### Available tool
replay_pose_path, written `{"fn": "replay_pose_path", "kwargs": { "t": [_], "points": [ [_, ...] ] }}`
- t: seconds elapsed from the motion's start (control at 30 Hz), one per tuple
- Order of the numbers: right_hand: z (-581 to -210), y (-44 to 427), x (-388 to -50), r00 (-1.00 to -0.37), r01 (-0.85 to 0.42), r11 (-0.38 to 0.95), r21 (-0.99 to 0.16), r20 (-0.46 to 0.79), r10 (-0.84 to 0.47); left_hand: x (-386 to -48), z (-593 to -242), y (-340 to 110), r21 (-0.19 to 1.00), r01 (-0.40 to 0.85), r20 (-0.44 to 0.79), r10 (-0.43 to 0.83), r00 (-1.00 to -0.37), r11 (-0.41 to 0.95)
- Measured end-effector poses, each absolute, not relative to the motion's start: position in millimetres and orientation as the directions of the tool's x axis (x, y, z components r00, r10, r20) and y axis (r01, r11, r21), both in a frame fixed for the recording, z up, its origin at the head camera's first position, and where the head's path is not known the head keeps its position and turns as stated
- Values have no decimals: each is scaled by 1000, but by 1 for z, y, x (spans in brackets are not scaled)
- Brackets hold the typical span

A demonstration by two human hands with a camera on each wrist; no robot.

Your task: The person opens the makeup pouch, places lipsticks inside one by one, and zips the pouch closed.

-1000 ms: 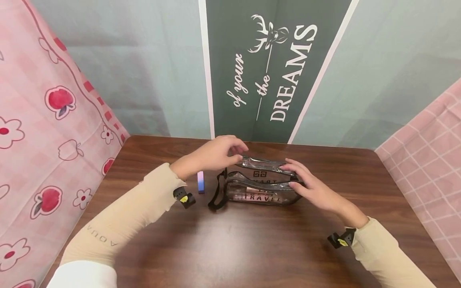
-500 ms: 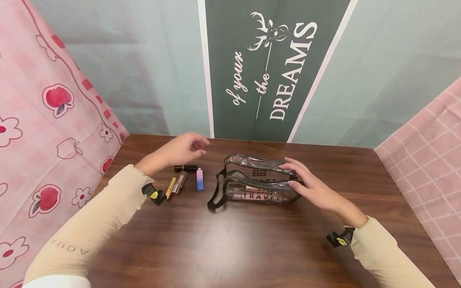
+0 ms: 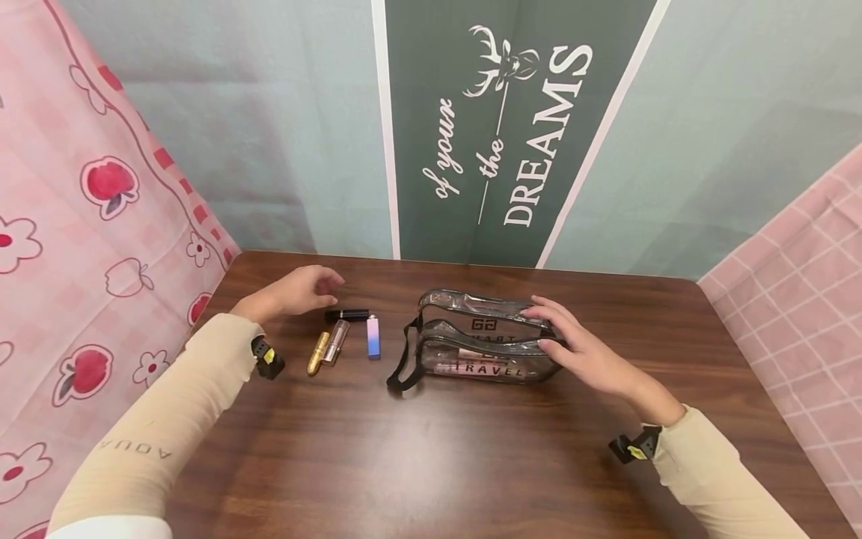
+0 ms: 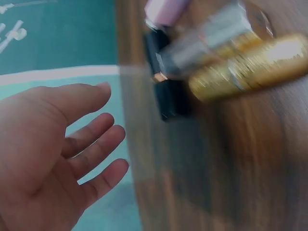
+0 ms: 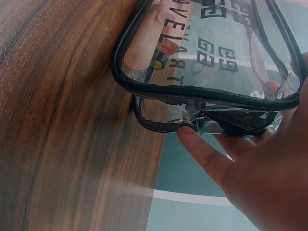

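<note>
My left hand (image 3: 301, 290) hovers at the table's back left with fingers loosely bent and holding nothing. Just to its right lies a black lipstick tube (image 3: 346, 315). Close by are a gold lipstick (image 3: 319, 353), a silver-and-gold lipstick (image 3: 335, 343) and a pink-to-blue lipstick (image 3: 373, 338). In the left wrist view the palm and bent fingers (image 4: 103, 178) are apart from the tubes. My right hand (image 3: 584, 352) holds the right end of a clear, black-trimmed toiletry bag (image 3: 494, 368), whose top gapes. Pinkish contents (image 5: 144, 45) show through its plastic.
A black strap loop (image 3: 402, 378) sticks out from the bag's left end onto the brown wooden table (image 3: 417, 464). Behind the table hangs a green printed cloth (image 3: 471, 150). Pink patterned cloths (image 3: 101, 247) stand along both sides.
My left hand has left the bag's far left rim and moved left past the lipsticks, uncovering them. The right hand stays at the bag's right end.
</note>
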State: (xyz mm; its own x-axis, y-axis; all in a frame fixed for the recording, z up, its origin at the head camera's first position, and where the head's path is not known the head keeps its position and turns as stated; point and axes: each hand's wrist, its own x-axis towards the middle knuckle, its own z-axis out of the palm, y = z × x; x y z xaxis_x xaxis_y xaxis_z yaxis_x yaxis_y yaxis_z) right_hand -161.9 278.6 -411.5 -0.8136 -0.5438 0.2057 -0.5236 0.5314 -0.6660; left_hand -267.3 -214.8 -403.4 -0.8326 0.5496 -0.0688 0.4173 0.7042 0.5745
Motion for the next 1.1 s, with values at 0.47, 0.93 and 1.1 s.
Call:
{"fn": "replay_pose_path", "kwargs": {
  "t": [0.47,0.93,1.1],
  "points": [
    [-412,278,-163,-810,-528,518,-673,218,-544,-276,-432,-237,623,364,-127,548,-827,693],
    [-413,278,-163,-809,-533,515,-671,226,-543,-277,-443,-234,643,365,-118,558,-822,673],
    [-413,278,-163,-811,-530,523,-668,220,-541,-276,-444,-233,634,379,-119,570,-813,674]
  ]
}}
